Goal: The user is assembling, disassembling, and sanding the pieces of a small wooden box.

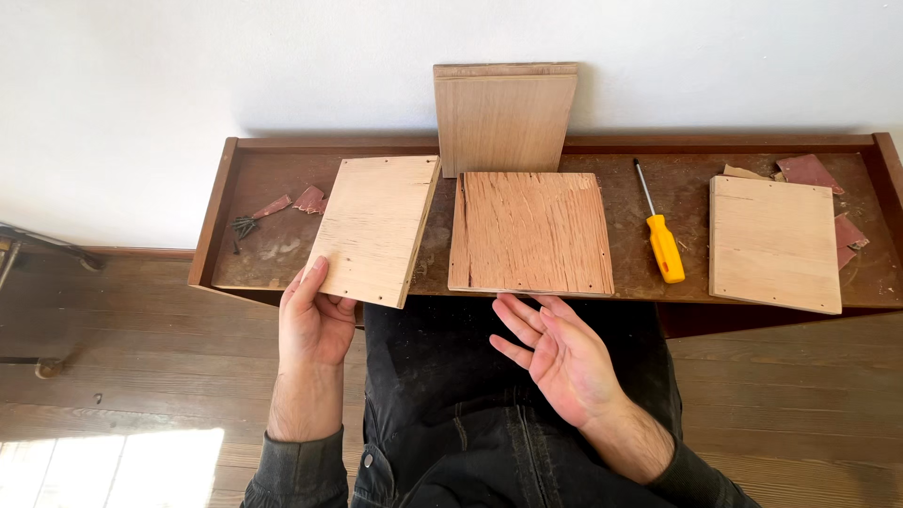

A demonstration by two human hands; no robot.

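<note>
My left hand grips the near corner of a pale plywood panel and holds it tilted above the front edge of the low wooden bench. My right hand hovers open, palm up, just below the front edge of a reddish square wooden panel lying flat at the bench's middle; it touches nothing. Another panel leans upright against the white wall behind it. A light panel lies flat at the right.
A yellow-handled screwdriver lies between the middle and right panels. Dark screws and scraps of red sandpaper sit at the bench's left; more sandpaper at the far right. My dark-trousered legs are below; wooden floor surrounds.
</note>
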